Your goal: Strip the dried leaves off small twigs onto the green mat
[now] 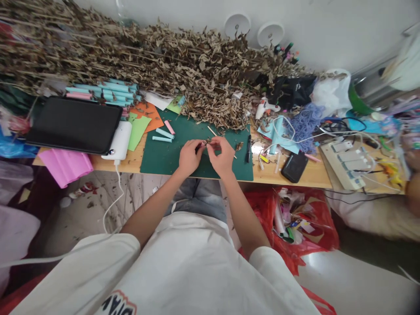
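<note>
Over the green cutting mat (pixel 167 159) my two hands meet, fingertips almost touching. My left hand (pixel 190 156) is closed around what looks like a small paper tube (pixel 204 142), of which only the round open end shows. Thumb and finger of my right hand (pixel 221 155) are pinched together at that end, with dark bits of dried leaf (pixel 209 141) between them. To the left on the mat lie two short blue paper tubes (pixel 162 139) and a pink paper tube (pixel 169 127). A thin stick (pixel 211 131) pokes out behind my right hand, and a black pen (pixel 248 148) lies to its right.
Dried leafy stalks (pixel 147 61) are heaped along the back. At left are a black tablet (pixel 77 124), a white power bank (pixel 120 142) and stacked blue tubes (pixel 118 92). A glue gun (pixel 266 107), black phone (pixel 294 166) and power strip (pixel 348 164) sit right; a red bag (pixel 262 210) hangs below.
</note>
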{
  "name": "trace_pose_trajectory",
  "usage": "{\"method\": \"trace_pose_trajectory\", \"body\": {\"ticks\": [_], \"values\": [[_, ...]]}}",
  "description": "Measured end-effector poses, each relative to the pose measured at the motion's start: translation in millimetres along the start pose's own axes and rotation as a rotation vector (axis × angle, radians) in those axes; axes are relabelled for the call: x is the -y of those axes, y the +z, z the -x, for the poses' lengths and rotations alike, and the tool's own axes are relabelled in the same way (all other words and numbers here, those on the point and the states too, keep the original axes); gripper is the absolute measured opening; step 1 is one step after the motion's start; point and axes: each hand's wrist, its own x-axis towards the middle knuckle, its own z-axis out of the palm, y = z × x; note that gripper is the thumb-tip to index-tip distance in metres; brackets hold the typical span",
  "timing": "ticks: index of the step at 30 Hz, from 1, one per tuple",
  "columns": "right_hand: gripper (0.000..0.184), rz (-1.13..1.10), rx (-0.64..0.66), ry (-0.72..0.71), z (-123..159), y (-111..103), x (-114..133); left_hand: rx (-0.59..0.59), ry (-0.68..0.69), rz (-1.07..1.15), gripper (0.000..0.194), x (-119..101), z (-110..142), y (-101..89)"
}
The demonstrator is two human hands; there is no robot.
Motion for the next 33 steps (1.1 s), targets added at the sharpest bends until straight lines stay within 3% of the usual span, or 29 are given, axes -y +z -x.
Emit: {"method": "trace_pose_trajectory", "body": {"ticks": [3, 7, 15, 20, 26, 30, 33], "values": [[0.013, -0.070, 0.009, 0.069, 0.6, 3.2, -1.1, -0.002, -0.018, 0.006, 0.011, 0.1, 0.1, 1.2], [0.011, -0.067, 0.065, -0.020, 0.0, 3.2, -2.5, 0.016, -0.013, -0.009, 0.013, -0.2, 0.3, 0.2], [0.022, 0.199, 0.146, -0.162, 1.0, 0.2, 5.3, 0.039, -0.011, 0.002, 0.017, -1.0, 1.3, -3.2], [0.026, 0.084, 0.010, 0.011, 1.2, -8.3, 6.4, -0.076, -0.090, 0.075, 0.006, -1.1, 2.0, -1.0], [0.022, 0.312, 0.209, 0.038, -6.2, -20.0, -8.7, -0.128, -0.183, 0.141, 0.006, -1.4, 0.5, -0.9], [0.023, 0.110, 0.142, 0.056, -11.9, -19.0, 1.3, -0.101, -0.135, 0.110, 0.009, 0.6, 0.0, -0.8], [0.019, 0.055, 0.183, 0.039, -20.7, -18.6, 12.0, -0.086, -0.097, 0.096, 0.011, 1.5, -0.2, -1.6]]}}
